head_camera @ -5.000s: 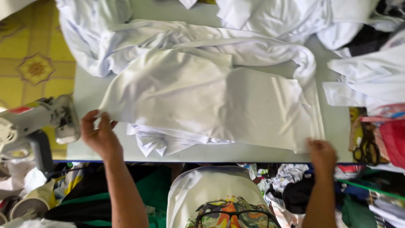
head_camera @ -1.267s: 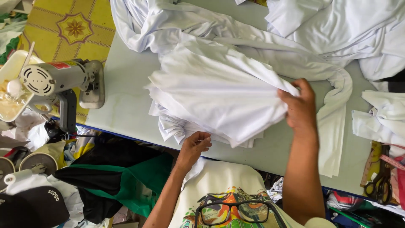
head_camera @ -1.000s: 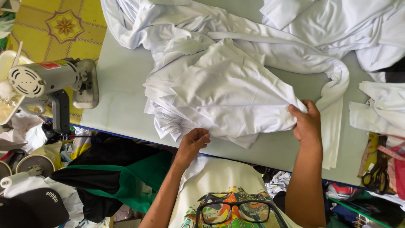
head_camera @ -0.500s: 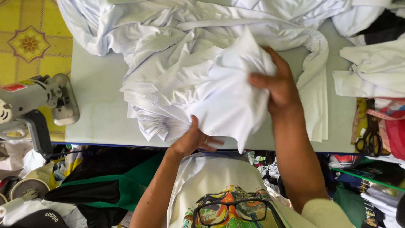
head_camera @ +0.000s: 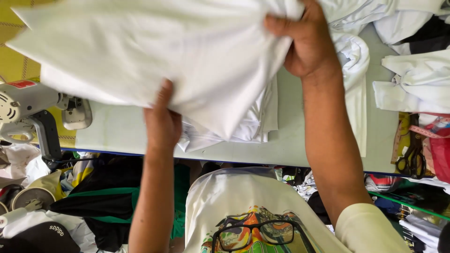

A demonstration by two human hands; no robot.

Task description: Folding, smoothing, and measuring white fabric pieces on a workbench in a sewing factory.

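You've hoisted the white garment (head_camera: 154, 51) off the tabletop (head_camera: 300, 140) into upper frame; both hands' fingers (head_camera: 281, 23) grip it, unfolded, stack (head_camera: 253, 122) remaining.

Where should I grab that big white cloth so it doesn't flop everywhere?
Probably take the white cloth at two spread-out spots along one edge, coming from the table's near side. It is limp and wide, so one grip would let it sag. Here the left hand pinches the lower edge and the right hand bunches the upper part, holding it above the table.

Plain white cloth (head_camera: 178, 56) (pale green table (head_camera: 300, 145))
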